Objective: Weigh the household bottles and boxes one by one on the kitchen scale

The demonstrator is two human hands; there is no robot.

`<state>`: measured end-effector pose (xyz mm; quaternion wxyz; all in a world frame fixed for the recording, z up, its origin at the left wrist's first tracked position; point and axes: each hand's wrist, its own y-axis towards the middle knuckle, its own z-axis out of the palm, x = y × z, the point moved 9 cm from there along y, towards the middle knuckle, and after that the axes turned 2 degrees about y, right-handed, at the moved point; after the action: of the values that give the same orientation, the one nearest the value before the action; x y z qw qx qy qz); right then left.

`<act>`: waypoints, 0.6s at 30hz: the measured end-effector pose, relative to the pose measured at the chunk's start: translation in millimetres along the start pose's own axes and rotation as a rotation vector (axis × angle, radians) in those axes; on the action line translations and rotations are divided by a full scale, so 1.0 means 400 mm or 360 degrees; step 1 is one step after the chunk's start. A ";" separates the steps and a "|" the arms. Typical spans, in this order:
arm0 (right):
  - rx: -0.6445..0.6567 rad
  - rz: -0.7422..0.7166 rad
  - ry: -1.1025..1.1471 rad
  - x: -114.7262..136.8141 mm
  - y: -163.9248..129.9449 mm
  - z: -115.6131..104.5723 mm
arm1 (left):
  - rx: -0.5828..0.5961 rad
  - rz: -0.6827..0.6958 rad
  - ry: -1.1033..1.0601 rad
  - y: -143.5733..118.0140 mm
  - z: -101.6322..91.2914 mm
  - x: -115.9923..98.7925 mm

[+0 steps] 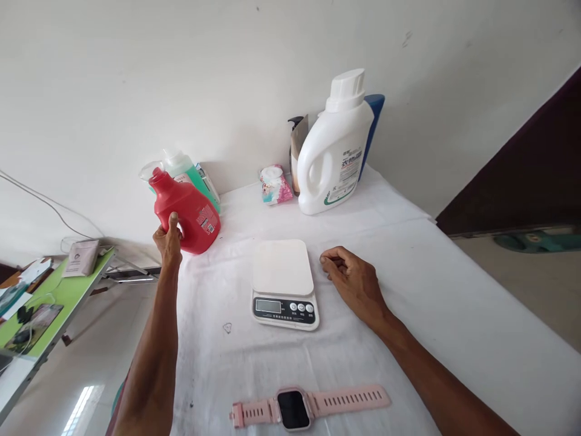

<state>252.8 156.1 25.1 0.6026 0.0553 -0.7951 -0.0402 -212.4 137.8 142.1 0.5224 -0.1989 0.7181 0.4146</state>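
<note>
My left hand [169,241] is wrapped round the handle of a red detergent bottle [193,212] at the left edge of the table. The bottle has a printed label on its right side. Its base is close to the cloth; whether it touches I cannot tell. Just right of a white digital kitchen scale [283,266], my right hand [351,278] rests with its fingers curled in; nothing shows in them. The scale's plate bears nothing, and its display looks blank. A smartwatch with a pink strap [294,409] lies stretched out in front of the scale.
A large white detergent bottle [338,145] stands at the back right, with a blue container [374,112] behind it. A wipes pack [275,183] lies near the wall. Behind the red bottle is a green bottle [200,178]. A green side table [72,297] stands at left.
</note>
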 end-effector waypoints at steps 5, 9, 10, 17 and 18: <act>-0.0018 -0.0012 0.0014 0.007 -0.003 -0.006 | -0.0228 -0.0084 -0.0012 -0.102 -0.024 -0.029; -0.0015 -0.0070 0.0031 0.017 -0.003 -0.008 | -0.0356 -0.0129 -0.0057 -0.176 -0.106 -0.059; -0.0023 -0.0089 0.0035 0.020 -0.002 -0.008 | -0.0377 -0.0130 -0.0090 -0.194 -0.129 -0.069; -0.0057 -0.0130 0.0056 0.028 0.002 -0.011 | -0.0201 -0.0223 -0.0316 -0.297 -0.203 -0.155; -0.0055 -0.0129 0.0057 0.029 0.001 -0.012 | -0.0148 -0.0192 -0.0350 -0.304 -0.197 -0.178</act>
<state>254.2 155.1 37.3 0.6155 0.0777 -0.7805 -0.0774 -144.5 -6.3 168.9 0.6121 -0.2190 0.6233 0.4346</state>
